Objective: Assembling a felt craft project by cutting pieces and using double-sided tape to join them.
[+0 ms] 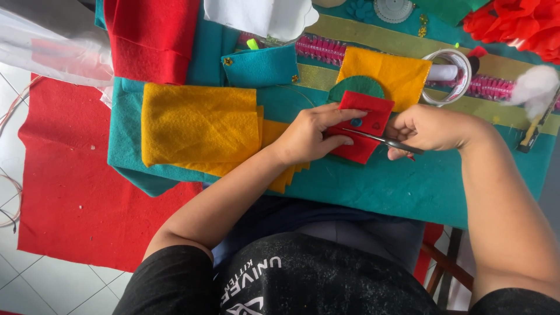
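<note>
Left hand pinches red felt flat on the teal cloth, thumb under, fingers on top. Right hand closed around scissors; blades look nearly shut at the felt's edge, partly hidden. Yellow felt lies left; tape roll behind.

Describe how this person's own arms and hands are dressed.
Both arms are bare from the upper arm down, ending in short black sleeves. The left hand and the right hand wear no gloves; no rings, watch or bracelets show.
</note>
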